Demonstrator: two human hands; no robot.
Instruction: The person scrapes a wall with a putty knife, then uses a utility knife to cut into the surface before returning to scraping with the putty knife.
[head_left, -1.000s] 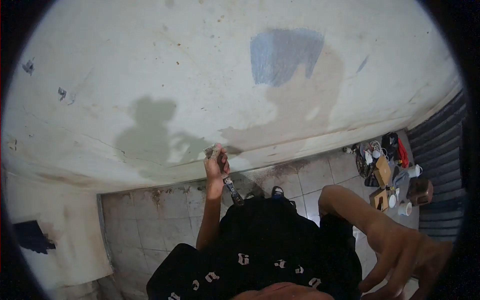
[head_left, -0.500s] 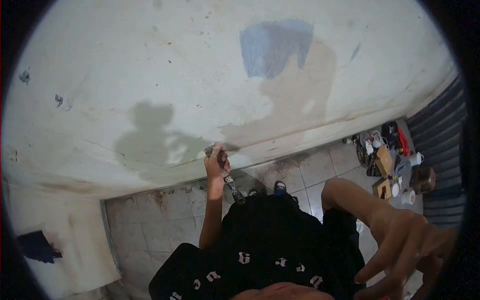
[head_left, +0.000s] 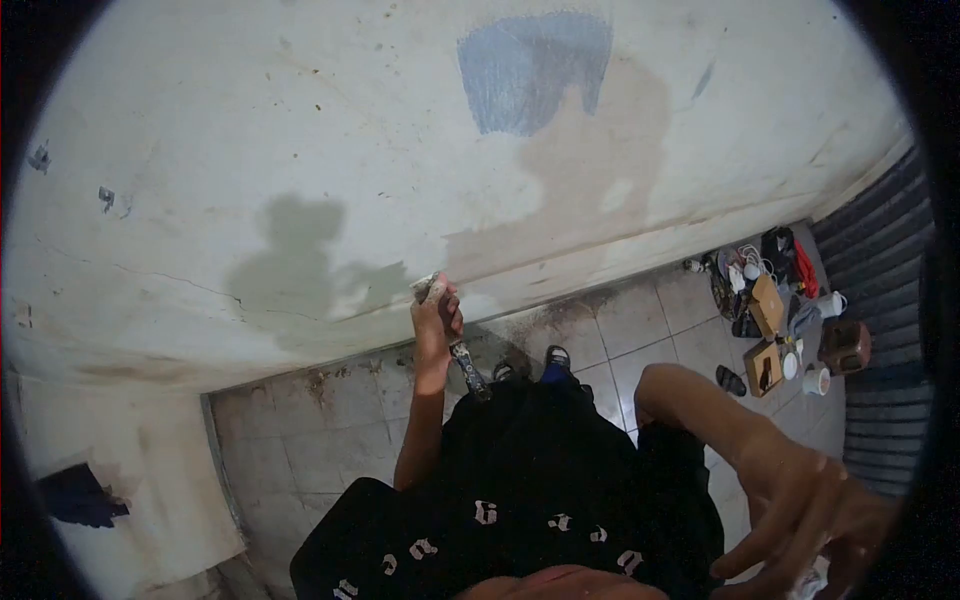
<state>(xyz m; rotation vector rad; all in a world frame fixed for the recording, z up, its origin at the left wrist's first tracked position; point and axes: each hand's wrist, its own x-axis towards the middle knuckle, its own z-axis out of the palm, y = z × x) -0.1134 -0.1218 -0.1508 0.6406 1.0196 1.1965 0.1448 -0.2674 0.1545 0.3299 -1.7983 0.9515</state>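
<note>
My left hand (head_left: 433,318) is closed around a paint-spattered scraper (head_left: 469,372) in front of the lower wall. Its dark handle sticks out below my fist toward my body, and its pale blade end shows above my fingers, close to the wall (head_left: 390,150). My right hand (head_left: 800,490) is raised near the camera at the lower right. Its fingers are bent and point downward, with some fingertips cut off by the frame edge. A small whitish thing shows by those fingers, and I cannot tell whether they hold it.
A blue-grey painted patch (head_left: 530,70) marks the stained wall, and shadows fall across it. Below runs a tiled floor (head_left: 630,340). At the right are open boxes (head_left: 764,368), a white cup (head_left: 816,381), cables and bags beside a corrugated metal sheet (head_left: 885,300). A single sandal (head_left: 731,380) lies near them.
The view has shifted slightly, so the wall patch appears higher and further left. The sandal has come out from behind my right arm. Both hands keep nearly the same pose.
</note>
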